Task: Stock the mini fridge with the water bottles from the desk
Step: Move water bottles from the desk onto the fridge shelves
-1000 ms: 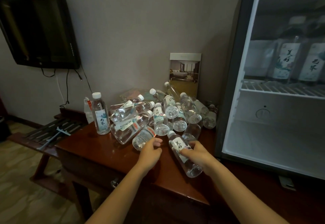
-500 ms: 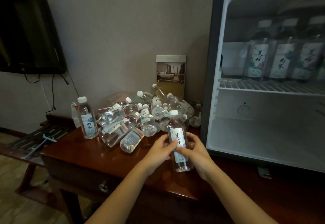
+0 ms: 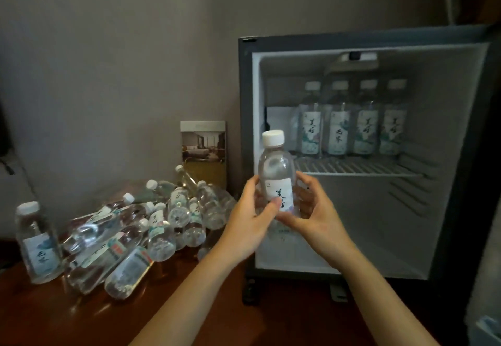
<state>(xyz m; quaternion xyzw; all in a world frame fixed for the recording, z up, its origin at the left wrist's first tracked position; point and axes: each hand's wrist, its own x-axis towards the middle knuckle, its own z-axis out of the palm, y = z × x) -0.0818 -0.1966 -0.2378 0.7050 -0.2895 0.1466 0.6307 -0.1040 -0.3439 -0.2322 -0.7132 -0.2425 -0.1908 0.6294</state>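
Note:
A clear water bottle [image 3: 275, 166] with a white cap and white label is upright in the air in front of the open mini fridge [image 3: 374, 237]. My left hand [image 3: 253, 218] grips its lower left side and my right hand [image 3: 315, 215] grips its lower right side. Several labelled bottles [image 3: 352, 131] stand in a row on the fridge's wire shelf [image 3: 352, 168]. The lower compartment holds nothing I can see. A pile of bottles [image 3: 151, 223] lies on the wooden desk [image 3: 81, 318] at the left.
One bottle [image 3: 36, 242] stands upright at the pile's left end. A framed picture card [image 3: 203, 153] leans on the wall behind the pile. The open fridge door edge [image 3: 485, 237] runs down the right side.
Both hands have lifted the bottle off the desk and raised it up and to the right, in front of the fridge opening. My view has turned right toward the fridge.

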